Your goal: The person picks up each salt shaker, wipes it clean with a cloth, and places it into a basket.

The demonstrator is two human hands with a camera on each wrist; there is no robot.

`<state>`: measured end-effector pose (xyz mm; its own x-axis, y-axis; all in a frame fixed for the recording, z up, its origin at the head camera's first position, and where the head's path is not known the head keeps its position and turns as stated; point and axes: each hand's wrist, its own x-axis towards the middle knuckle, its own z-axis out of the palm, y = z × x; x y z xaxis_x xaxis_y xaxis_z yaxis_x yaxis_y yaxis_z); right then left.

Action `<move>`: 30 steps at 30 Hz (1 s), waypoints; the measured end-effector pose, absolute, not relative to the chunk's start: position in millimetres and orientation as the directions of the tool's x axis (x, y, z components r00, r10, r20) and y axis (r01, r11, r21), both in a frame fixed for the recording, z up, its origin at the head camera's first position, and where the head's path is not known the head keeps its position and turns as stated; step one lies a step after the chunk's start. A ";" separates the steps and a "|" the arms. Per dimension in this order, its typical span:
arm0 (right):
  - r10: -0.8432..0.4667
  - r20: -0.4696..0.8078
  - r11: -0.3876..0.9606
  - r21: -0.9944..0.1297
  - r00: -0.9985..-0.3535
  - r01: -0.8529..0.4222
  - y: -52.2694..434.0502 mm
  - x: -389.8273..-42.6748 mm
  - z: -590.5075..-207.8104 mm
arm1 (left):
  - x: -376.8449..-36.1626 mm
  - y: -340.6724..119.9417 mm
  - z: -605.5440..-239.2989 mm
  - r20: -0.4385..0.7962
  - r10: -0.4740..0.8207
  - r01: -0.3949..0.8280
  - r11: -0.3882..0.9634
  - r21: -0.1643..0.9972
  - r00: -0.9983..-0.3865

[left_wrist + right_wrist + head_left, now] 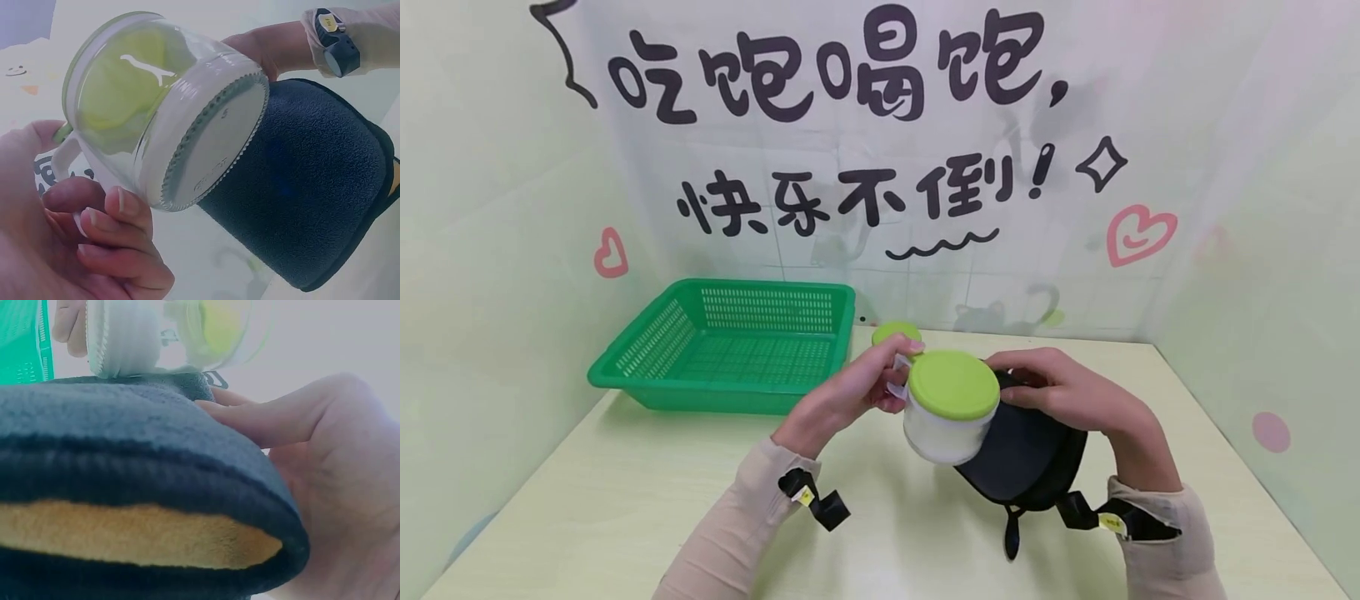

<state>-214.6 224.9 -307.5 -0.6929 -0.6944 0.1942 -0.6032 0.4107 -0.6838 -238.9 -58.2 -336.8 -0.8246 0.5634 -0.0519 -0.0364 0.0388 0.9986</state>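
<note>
My left hand point(880, 375) grips the handle of a clear glass mug point(947, 433), which has a green lid point(955, 383) and something white in its lower part. The mug is tilted, and its ridged base shows in the left wrist view. My right hand point(1060, 387) pinches the far edge of a dark fleece pouch point(1026, 450), mitt-like in shape, between thumb and fingers. In the right wrist view a tan lining point(137, 534) shows inside its opening. A black loop point(1012, 533) hangs from its near end. The mug overlaps the pouch in the head view.
A green plastic basket point(722, 396) with slotted sides stands at the back left of the pale table point(662, 500). Another round green lid point(897, 332) shows behind my left hand, partly hidden. A printed wall hanging point(865, 258) rises behind the table.
</note>
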 end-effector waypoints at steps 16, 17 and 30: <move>-0.677 0.228 0.408 -0.675 -0.700 -0.615 208.4 -218.6 -316.9 | -240.6 -62.5 -335.0 -0.046 0.536 -0.076 -0.034 0.997 -0.843; -0.679 0.224 0.408 -0.677 -0.699 -0.613 209.9 -218.4 -316.5 | -241.1 -62.7 -334.9 -0.040 0.541 -0.075 -0.042 0.996 -0.840; -0.662 0.231 0.430 -0.662 -0.713 -0.614 204.7 -221.2 -320.8 | -243.7 -61.1 -335.3 -0.050 0.540 -0.127 -0.105 0.986 -0.840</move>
<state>-221.2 204.7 -320.8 -0.7129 -0.6622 0.2308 -0.6139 0.4302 -0.6618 -243.7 -61.1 -335.3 -0.8400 0.5402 -0.0504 -0.1266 -0.1048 0.9864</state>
